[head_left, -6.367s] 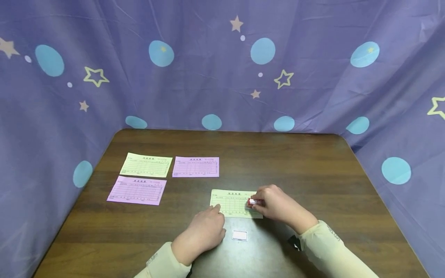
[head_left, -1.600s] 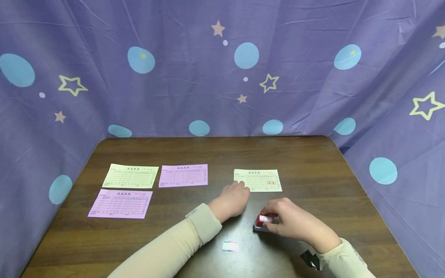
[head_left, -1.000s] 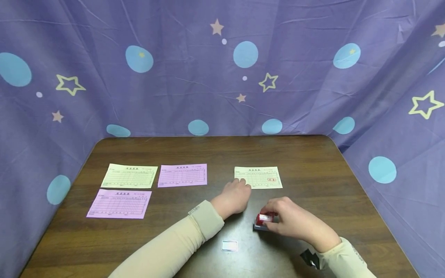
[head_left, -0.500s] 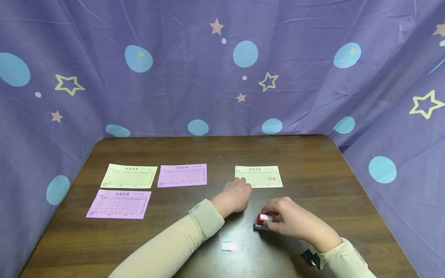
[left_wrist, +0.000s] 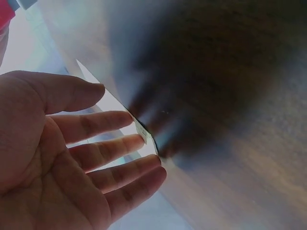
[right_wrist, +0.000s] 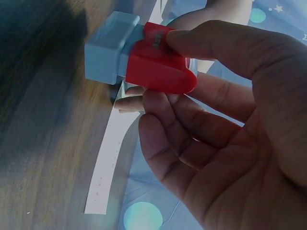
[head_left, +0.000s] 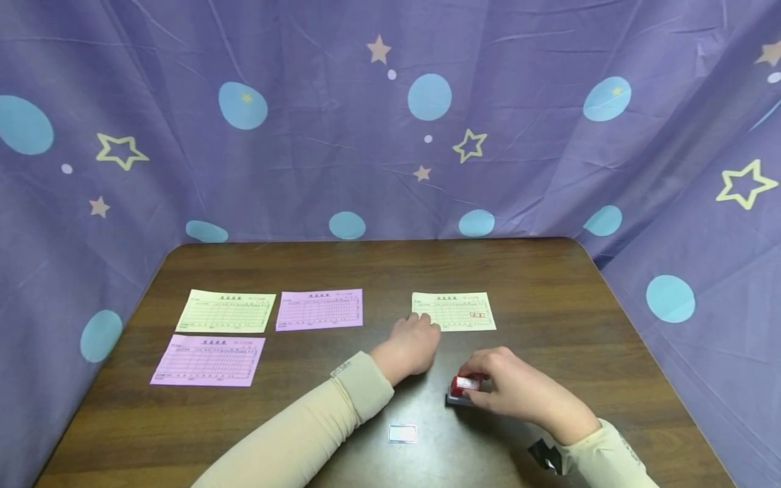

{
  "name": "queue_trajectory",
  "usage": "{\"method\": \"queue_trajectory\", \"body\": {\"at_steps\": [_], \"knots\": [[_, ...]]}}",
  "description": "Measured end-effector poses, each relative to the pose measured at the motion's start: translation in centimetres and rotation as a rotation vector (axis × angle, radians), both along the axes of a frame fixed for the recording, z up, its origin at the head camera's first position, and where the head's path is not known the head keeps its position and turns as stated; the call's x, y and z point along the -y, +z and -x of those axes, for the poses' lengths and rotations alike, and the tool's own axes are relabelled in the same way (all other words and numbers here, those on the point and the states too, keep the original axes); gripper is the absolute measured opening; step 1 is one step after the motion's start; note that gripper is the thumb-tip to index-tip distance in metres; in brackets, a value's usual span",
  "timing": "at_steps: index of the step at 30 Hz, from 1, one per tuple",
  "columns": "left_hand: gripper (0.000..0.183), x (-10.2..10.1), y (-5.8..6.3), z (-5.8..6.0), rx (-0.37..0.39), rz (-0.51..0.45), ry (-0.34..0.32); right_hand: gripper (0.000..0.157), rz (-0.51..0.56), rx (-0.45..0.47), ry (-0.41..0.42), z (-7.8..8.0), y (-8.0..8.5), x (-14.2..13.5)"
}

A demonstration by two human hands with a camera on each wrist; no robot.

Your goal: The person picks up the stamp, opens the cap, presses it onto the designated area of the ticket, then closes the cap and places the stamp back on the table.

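My left hand (head_left: pixel 407 344) touches the lower left corner of a pale yellow printed slip (head_left: pixel 456 306) lying right of centre. In the left wrist view its fingers are extended, with the tips along the slip's edge. A red boxed mark (head_left: pixel 478 315) shows on the right part of that slip. Nearer to me, my right hand (head_left: pixel 512 386) holds a red stamp (head_left: pixel 466 385) between thumb and fingers, close over the table. The right wrist view shows the stamp's red body and its blue-grey rectangular base (right_wrist: pixel 106 48).
At the left lie another yellow slip (head_left: pixel 227 312) and two purple ones, one purple slip (head_left: pixel 319 310) beside it and one purple slip (head_left: pixel 207 361) below. A small white bordered rectangle (head_left: pixel 403 434) is near the front. A patterned purple curtain (head_left: pixel 342 156) encloses the table.
Since the earliest frame, my left hand and the yellow slip have moved away and rightward. The stamp has come off the slip toward me, uncovering the red mark. Over the last second both hands stay still.
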State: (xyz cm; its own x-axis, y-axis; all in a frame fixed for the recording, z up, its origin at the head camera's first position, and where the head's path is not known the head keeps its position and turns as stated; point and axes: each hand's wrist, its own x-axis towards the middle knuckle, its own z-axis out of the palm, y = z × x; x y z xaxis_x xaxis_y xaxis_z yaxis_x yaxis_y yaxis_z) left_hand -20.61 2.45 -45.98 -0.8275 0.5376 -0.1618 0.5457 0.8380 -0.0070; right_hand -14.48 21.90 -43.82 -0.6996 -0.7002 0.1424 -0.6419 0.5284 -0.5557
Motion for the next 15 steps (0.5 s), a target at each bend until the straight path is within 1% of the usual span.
{"method": "queue_trajectory", "body": {"at_steps": [3, 10, 15], "knots": [[0.018, 0.05, 0.04, -0.1, -0.005, 0.002, 0.0, 0.015, 0.002, -0.003, 0.0, 0.03, -0.02, 0.0], [0.019, 0.23, -0.17, -0.34, -0.042, 0.03, -0.019, 0.014, 0.004, -0.009, -0.004, -0.01, -0.02, -0.06], [0.021, 0.45, -0.09, -0.59, -0.057, 0.021, -0.023, 0.014, 0.007, -0.017, -0.004, 0.03, -0.02, -0.11]]}}
